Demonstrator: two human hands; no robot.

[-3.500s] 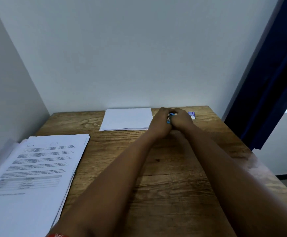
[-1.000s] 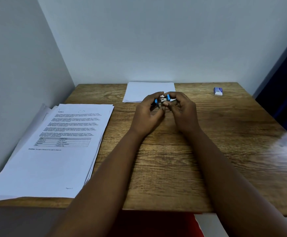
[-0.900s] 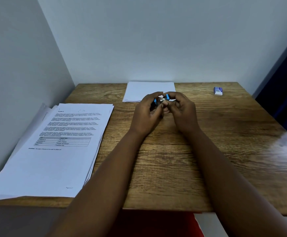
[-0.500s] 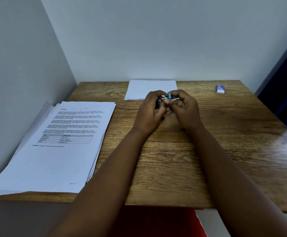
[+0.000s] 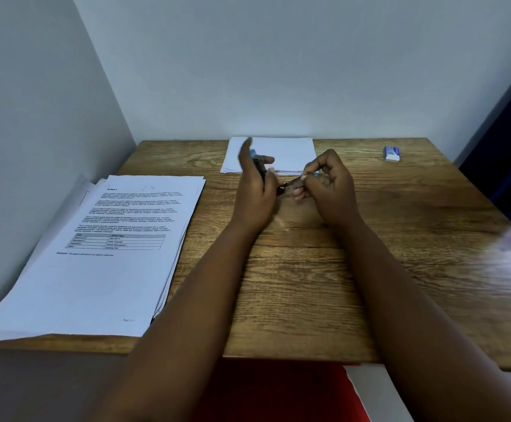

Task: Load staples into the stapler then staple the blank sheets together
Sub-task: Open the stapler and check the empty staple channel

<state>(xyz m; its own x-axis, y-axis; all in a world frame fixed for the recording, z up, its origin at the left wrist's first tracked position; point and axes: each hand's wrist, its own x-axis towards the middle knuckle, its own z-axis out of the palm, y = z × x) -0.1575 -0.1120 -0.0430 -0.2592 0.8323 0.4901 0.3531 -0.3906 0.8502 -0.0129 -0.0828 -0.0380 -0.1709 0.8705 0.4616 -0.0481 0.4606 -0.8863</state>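
I hold a small black and blue stapler (image 5: pixel 289 184) swung open above the middle of the wooden table (image 5: pixel 324 278). My left hand (image 5: pixel 255 190) grips one half, which points up and away with its blue tip showing. My right hand (image 5: pixel 329 190) pinches the other half, which points right. The blank sheets (image 5: pixel 291 150) lie in a small stack at the back of the table, just beyond my hands. A small blue and white staple box (image 5: pixel 391 153) sits at the back right.
A thick pile of printed pages (image 5: pixel 102 254) covers the table's left side, against the left wall. A white wall stands right behind the table. A dark blue curtain (image 5: pixel 510 153) hangs at the right edge.
Both hands carried the stapler from the back of the table towards me. In the last half second they drew apart and the stapler swung open.
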